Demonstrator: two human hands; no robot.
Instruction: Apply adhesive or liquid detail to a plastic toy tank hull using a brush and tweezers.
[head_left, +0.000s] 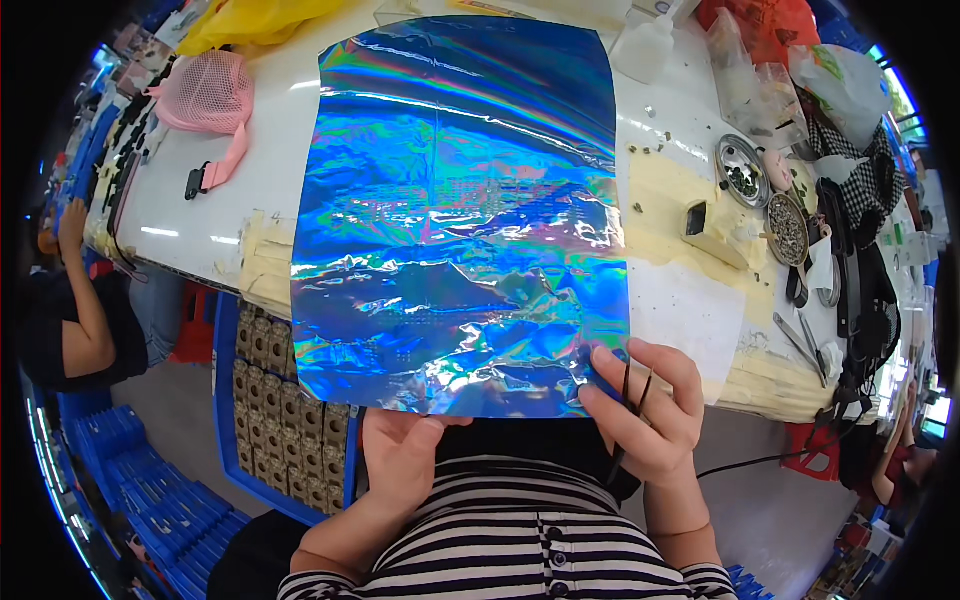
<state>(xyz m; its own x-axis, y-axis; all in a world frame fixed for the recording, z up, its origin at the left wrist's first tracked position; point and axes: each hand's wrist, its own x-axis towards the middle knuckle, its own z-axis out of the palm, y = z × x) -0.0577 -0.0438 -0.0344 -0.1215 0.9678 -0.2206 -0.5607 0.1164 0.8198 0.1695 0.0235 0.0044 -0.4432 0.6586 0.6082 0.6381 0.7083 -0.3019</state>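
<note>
A large, shiny blue holographic sheet (460,215) stretches over the middle of the view, creased and reflecting rainbow light. My left hand (402,455) grips its lower edge, thumb toward the front, with the other fingers mostly hidden under the sheet. At the lower right corner, my right hand (660,425) pinches the sheet. Dark pointed tweezers (626,385) are tucked between that hand's fingers, tips upward. The sheet hides part of the white worktable (180,225) behind it.
Below the table's left edge is a blue crate (225,410) of metal parts. On the right lie a round metal dish (740,165), a cream block (712,235) and more tweezers (800,345). A pink mesh bag (208,92) lies left. A person (85,325) sits far left.
</note>
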